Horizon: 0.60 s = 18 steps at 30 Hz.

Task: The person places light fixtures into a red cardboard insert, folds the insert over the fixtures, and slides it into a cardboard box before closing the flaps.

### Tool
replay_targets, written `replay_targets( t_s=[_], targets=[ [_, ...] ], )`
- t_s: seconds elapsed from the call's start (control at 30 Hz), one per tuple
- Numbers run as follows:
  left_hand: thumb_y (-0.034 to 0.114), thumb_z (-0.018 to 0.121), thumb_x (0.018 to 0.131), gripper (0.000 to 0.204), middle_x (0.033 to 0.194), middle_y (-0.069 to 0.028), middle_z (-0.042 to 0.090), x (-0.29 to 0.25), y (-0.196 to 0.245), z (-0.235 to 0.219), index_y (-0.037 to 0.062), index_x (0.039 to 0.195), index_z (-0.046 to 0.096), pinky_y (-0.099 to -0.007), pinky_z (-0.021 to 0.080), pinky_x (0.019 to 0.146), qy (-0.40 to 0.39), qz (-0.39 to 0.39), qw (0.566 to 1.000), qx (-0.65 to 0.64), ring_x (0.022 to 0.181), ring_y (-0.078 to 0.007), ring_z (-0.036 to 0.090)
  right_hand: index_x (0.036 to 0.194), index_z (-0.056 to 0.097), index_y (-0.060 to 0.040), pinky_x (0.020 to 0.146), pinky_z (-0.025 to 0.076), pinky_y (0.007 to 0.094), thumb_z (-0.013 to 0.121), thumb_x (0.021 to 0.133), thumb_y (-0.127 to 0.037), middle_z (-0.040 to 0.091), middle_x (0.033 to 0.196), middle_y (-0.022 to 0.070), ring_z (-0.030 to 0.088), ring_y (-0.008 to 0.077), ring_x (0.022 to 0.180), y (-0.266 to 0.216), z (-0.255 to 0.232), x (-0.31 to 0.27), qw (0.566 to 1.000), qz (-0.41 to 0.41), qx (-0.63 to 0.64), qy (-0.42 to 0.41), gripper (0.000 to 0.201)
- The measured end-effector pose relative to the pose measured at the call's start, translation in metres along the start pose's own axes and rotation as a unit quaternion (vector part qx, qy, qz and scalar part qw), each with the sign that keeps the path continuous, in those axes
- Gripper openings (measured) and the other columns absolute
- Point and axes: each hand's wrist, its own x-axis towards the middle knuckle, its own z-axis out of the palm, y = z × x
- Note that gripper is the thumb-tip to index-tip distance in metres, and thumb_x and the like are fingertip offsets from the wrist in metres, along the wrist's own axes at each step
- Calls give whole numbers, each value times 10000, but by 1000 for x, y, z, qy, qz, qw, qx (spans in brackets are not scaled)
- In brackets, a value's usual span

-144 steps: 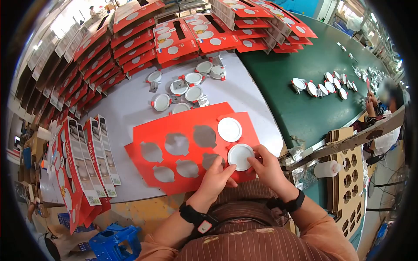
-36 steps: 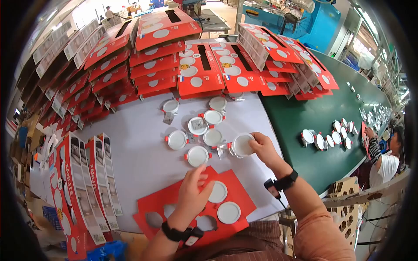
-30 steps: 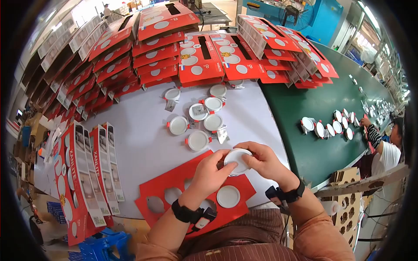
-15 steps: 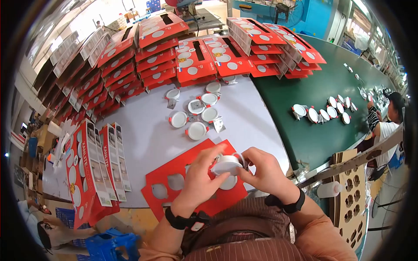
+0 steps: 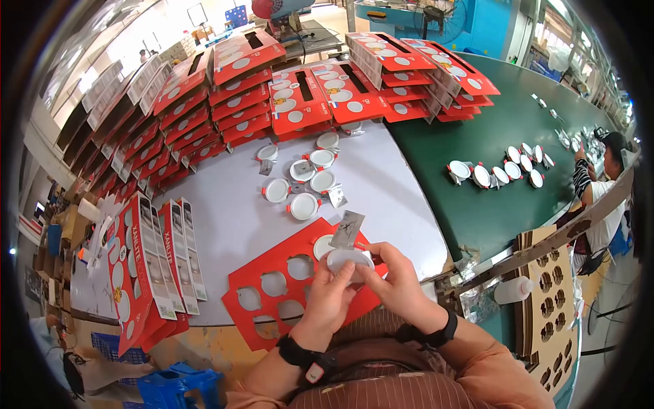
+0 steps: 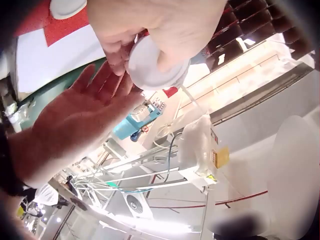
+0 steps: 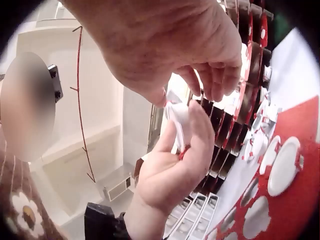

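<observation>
around us runs a packing line: a pale grey worktop (image 5: 231, 218) meets a green belt (image 5: 490, 157) at three o'clock, and stacks of red boxes (image 5: 306, 95) fan across twelve o'clock, with more standing on edge at nine o'clock (image 5: 146, 266). straight before us, at six o'clock on the worktop, lies a red card tray (image 5: 272, 290) punched with round holes, most of them bare, one white lamp (image 5: 322, 246) already seated at its far corner. we hold a round white downlight (image 5: 349, 260) just above the tray's right end, between both hands. our left hand (image 5: 330, 300) comes up from below, its fingers bent against the near side of the lamp; the left wrist view shows it gripping the white disc (image 6: 157, 62) by the rim. our right hand (image 5: 395, 283) meets it from the right, thumb and fingers pinching the lamp's far edge, and in the right wrist view its fingertips (image 7: 215, 85) are curled over a white piece held against the left hand (image 7: 172, 170). a silvery metal tab (image 5: 346, 230) sticks up tilted at the lamp's top, toward twelve o'clock. beyond the tray, around twelve o'clock, a loose cluster of white downlights with red clips (image 5: 303, 184) lies on the grey worktop, well apart from our hands. on the green belt at two o'clock sits a short row of the same lamps (image 5: 494, 170), and another person (image 5: 599, 184) works at the far right edge.
</observation>
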Motion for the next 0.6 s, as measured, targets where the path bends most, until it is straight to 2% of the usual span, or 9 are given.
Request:
replay_targets(
  t_s=[0.03, 0.07, 0.1, 0.13, 0.17, 0.23, 0.37, 0.47, 0.6],
  targets=[
    [122, 573, 946, 409, 1243, -42, 519, 0, 3, -1, 92, 1330, 435, -382, 481, 924, 1, -1, 1000, 1, 1167, -202, 501, 1051, 585, -5, 738, 506, 330, 711, 811, -104, 629, 916, 125, 624, 246, 825, -4, -5, 1, 999, 26, -35, -25, 289],
    [73, 602, 911, 480, 1255, -49, 509, -1, 6, -4, 97, 1354, 419, -375, 480, 920, 35, 153, 967, 200, 1165, -200, 501, 1034, 589, 6, 704, 510, 319, 713, 804, -69, 634, 870, 107, 631, 213, 764, -7, -9, 1, 995, 53, -69, -52, 272],
    [25, 631, 877, 556, 1267, -56, 498, -1, 12, -7, 103, 1379, 404, -368, 480, 917, 66, 297, 871, 386, 1163, -198, 501, 1034, 589, 6, 704, 510, 319, 713, 804, -69, 634, 870, 107, 631, 213, 764, -8, -13, 3, 995, 56, -69, -54, 272],
    [-45, 686, 792, 619, 1280, -80, 480, -5, 35, -6, 99, 1352, 466, -333, 487, 911, 34, 384, 719, 578, 1142, -196, 515, 1020, 593, 3, 668, 511, 326, 722, 789, -67, 630, 837, 109, 627, 231, 718, -9, -17, 6, 993, -11, -106, -60, 274],
    [-45, 686, 792, 619, 1280, -80, 480, -7, 46, -3, 99, 1352, 466, -333, 487, 911, 36, 381, 721, 578, 1142, -196, 515, 1007, 597, 0, 633, 513, 334, 731, 774, -65, 626, 803, 110, 624, 250, 672, -11, -20, 8, 985, -78, -141, -66, 276],
    [-23, 716, 767, 517, 1209, -82, 524, -7, 63, -3, 89, 1251, 569, -297, 497, 859, -153, 225, 790, 549, 1069, -181, 548, 999, 597, -11, 622, 509, 353, 738, 767, -89, 624, 794, 106, 624, 262, 685, -14, -25, 12, 981, -92, -130, -107, 283],
    [18, 735, 780, 392, 1038, -38, 590, -6, 80, -7, 75, 1144, 602, -271, 477, 769, -208, 101, 824, 517, 925, -128, 559, 988, 604, -22, 613, 505, 376, 744, 760, -115, 613, 774, 103, 622, 274, 692, -20, -26, 15, 976, -126, -65, -167, 283],
    [55, 723, 824, 349, 1054, -32, 590, -6, 70, -13, 84, 1139, 575, -265, 470, 786, -229, 183, 812, 504, 915, -131, 575, 996, 615, -15, 650, 516, 355, 743, 778, -109, 638, 830, 110, 638, 262, 728, -27, -29, 15, 980, -84, -29, -177, 269],
    [78, 722, 841, 356, 1051, -38, 586, -6, 52, -17, 68, 1145, 536, -281, 466, 825, -198, 187, 846, 459, 937, -125, 567, 1054, 623, -3, 700, 525, 318, 716, 820, -89, 670, 897, 115, 658, 220, 774, -21, -27, 12, 979, -4, 47, -199, 266]
  ],
)
